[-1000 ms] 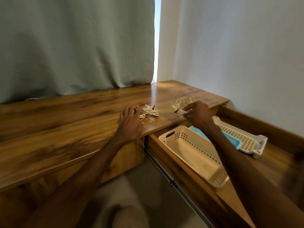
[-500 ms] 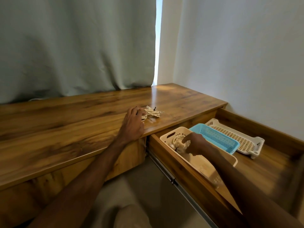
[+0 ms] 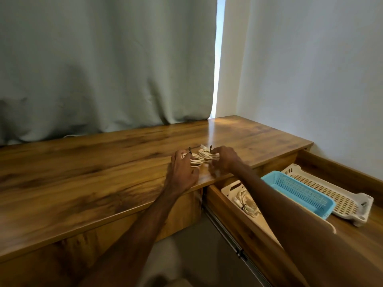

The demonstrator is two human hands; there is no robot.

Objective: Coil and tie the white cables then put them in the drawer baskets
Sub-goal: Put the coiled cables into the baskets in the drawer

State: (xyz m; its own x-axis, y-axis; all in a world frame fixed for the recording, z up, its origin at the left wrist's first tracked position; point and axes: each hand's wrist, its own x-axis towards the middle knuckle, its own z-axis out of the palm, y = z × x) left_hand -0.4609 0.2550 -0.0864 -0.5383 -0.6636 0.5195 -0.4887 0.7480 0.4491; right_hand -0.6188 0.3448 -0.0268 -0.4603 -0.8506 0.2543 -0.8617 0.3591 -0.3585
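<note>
White cable coils with dark ties lie side by side on the wooden table [image 3: 103, 172]: the left grip [image 3: 182, 172] rests its nearly straight fingers over the left coil [image 3: 196, 161], while the right grip [image 3: 224, 160] curls its fingers round the right coil [image 3: 207, 155]. One more coil [image 3: 246, 201] lies in the cream basket [image 3: 229, 188] in the open drawer [image 3: 232, 214], beside a blue basket [image 3: 298, 191] and a white basket [image 3: 331, 195].

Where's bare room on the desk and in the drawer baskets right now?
Free: desk left of the left hand, back to the curtain; blue basket; white basket. Crowded: front edge, where that hand and the right hand work the left coil and right coil; beige basket holds a third coil.
</note>
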